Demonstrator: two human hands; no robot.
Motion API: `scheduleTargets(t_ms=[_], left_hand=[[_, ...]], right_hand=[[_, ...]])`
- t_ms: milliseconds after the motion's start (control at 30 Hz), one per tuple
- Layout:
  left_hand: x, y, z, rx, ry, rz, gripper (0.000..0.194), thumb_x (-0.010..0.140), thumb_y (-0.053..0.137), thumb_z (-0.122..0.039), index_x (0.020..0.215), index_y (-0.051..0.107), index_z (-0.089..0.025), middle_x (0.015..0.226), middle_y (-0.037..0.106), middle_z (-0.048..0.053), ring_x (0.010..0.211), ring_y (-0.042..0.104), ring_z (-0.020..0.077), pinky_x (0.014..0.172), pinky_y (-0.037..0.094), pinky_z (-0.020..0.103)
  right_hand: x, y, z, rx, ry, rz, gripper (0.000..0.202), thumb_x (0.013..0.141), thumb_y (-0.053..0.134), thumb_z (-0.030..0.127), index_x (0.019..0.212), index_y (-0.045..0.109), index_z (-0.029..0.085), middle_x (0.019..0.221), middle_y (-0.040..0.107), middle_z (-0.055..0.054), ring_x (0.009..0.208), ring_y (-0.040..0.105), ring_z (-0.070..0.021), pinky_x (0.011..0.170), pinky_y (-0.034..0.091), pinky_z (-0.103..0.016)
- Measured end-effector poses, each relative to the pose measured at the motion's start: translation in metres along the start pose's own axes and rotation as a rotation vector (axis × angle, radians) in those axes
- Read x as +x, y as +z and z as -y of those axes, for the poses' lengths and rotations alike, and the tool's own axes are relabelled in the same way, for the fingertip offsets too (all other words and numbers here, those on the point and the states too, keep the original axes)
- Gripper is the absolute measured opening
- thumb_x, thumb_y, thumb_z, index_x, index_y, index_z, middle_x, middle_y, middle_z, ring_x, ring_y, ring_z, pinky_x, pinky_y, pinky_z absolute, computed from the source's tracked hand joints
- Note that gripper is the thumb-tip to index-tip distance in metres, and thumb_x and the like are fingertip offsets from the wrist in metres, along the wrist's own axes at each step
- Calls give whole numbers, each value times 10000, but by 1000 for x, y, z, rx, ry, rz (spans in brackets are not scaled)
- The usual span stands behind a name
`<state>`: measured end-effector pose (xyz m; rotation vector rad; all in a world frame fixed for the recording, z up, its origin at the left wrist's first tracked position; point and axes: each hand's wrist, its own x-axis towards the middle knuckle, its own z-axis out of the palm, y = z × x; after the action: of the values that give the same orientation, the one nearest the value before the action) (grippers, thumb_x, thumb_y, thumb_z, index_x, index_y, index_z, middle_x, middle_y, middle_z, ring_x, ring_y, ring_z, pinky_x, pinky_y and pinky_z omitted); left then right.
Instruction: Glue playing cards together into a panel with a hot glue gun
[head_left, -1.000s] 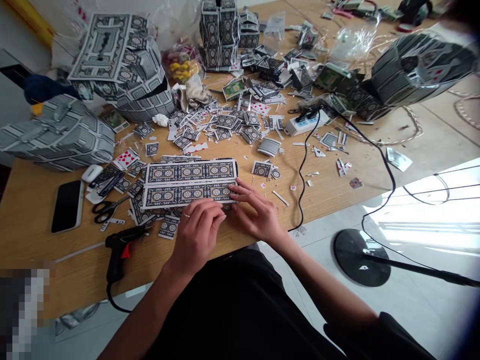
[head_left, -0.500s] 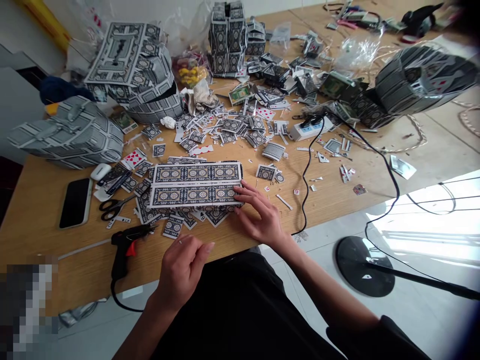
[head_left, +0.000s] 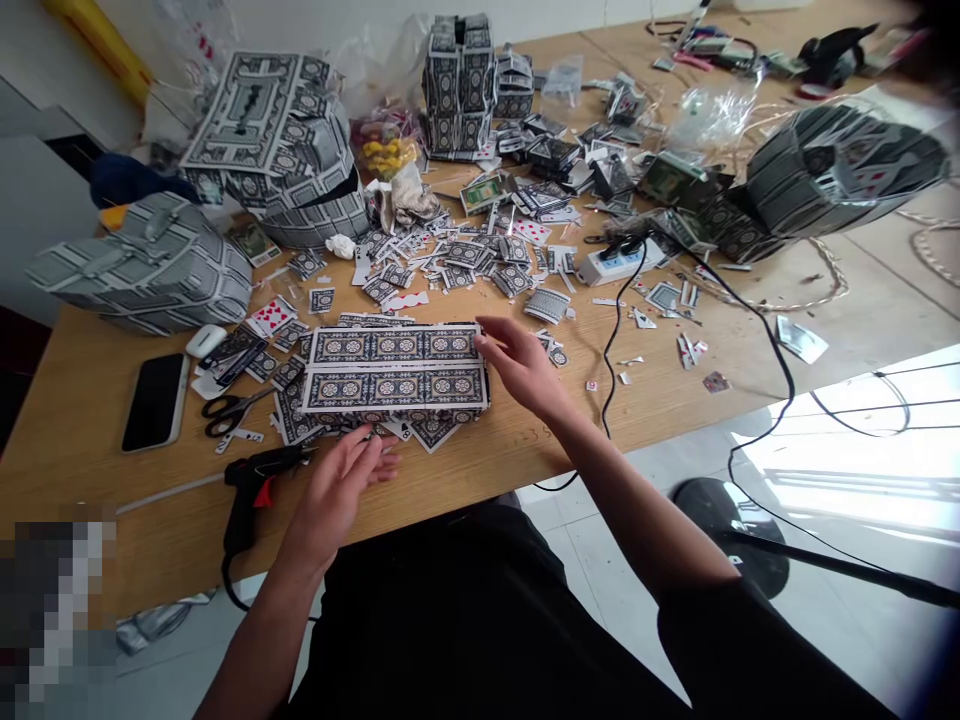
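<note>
Right hand touches the card panel at its right end; grip indeterminable. Left hand is beside loose cards, hold unclear.

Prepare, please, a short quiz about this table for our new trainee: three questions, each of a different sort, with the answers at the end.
1. True or false: the right hand is at the right end of the card panel.
2. Choose one. Which thing lies just left of the scissors?
(a) the power strip
(b) the phone
(c) the cable
3. Fill in the missing colour: the trigger of the black glue gun is ____.

Key: 1. True. 2. (b). 3. Red.
</note>
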<state>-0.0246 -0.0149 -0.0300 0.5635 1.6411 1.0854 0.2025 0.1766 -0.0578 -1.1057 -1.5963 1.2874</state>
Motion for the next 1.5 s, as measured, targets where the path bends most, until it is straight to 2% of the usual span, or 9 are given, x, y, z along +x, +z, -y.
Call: scheduleTargets(t_ms=[133, 533, 700, 833, 933, 1000, 1100, 1267, 1500], left_hand=[[-2, 4, -3, -71, -8, 6, 968, 783, 893, -641, 1545, 527, -168, 1435, 721, 205, 1158, 775, 333, 938, 648, 464], [18, 17, -28, 142, 182, 108, 809, 925, 749, -662, 1601, 556, -262, 1612, 634, 93, 1470, 618, 321, 1221, 523, 431], [29, 18, -31, 206, 278, 97, 753, 978, 663, -676, 1580, 573, -233, 1618, 631, 105, 1557, 538, 319, 1263, 482, 437], [15, -14, -26, 411, 355, -42, 633, 986, 631, -692, 1433, 680, -247, 1577, 656, 100, 1434, 637, 302, 1210, 506, 425], [-8, -53, -21, 655, 351, -300, 509, 962, 616, -702, 1172, 748, -257, 1289, 779, 76, 1109, 746, 276, 1004, 575, 393], [-23, -79, -17, 838, 255, -518, 480, 916, 607, -717, 992, 709, -254, 1020, 777, 65, 925, 724, 285, 887, 567, 414], [-37, -108, -9, 993, 57, -658, 522, 908, 526, -755, 958, 632, -246, 993, 737, 118, 998, 714, 369, 920, 541, 502], [-40, -125, 5, 977, -151, -590, 642, 855, 577, -856, 1049, 598, -244, 1123, 757, 176, 1159, 702, 456, 930, 524, 544], [-28, -136, 10, 929, -122, -518, 591, 743, 754, -830, 919, 673, -271, 961, 787, 131, 934, 729, 406, 776, 506, 458]], right_hand=[[6, -5, 4, 122, 114, 192, 559, 816, 889, 562, 1192, 682, 203, 1294, 777, -147, 1220, 762, -306, 1144, 607, -539], [-80, 4, 20, -60, 106, -48, 464, 907, 814, 580, 1177, 576, 288, 1305, 678, -94, 1195, 713, -284, 882, 691, -460], [-102, 18, 26, -120, 63, -39, 333, 987, 754, 533, 1184, 629, 294, 1255, 665, -83, 1119, 717, -250, 844, 682, -409], [-99, 22, 25, -250, -45, -80, 304, 1007, 744, 459, 1238, 628, 298, 1287, 667, -104, 1111, 715, -263, 827, 674, -432], [-91, 19, 23, -345, -136, -144, 265, 1006, 745, 405, 1226, 650, 292, 1321, 675, -118, 1137, 714, -276, 837, 678, -446], [-85, 17, 24, -391, -188, -164, 240, 1010, 743, 368, 1221, 666, 285, 1321, 695, -120, 1188, 712, -286, 875, 679, -455], [-77, 17, 28, -445, -266, -154, 174, 1032, 717, 321, 1200, 691, 280, 1279, 744, -107, 1210, 727, -287, 987, 654, -499], [-65, 26, 40, -437, -346, -60, 93, 1058, 681, 317, 1135, 733, 307, 1296, 778, -93, 1282, 721, -312, 1125, 587, -579], [-56, 40, 42, -388, -354, 92, 116, 1041, 705, 348, 1126, 781, 331, 1365, 782, -65, 1452, 634, -325, 1233, 527, -642]])
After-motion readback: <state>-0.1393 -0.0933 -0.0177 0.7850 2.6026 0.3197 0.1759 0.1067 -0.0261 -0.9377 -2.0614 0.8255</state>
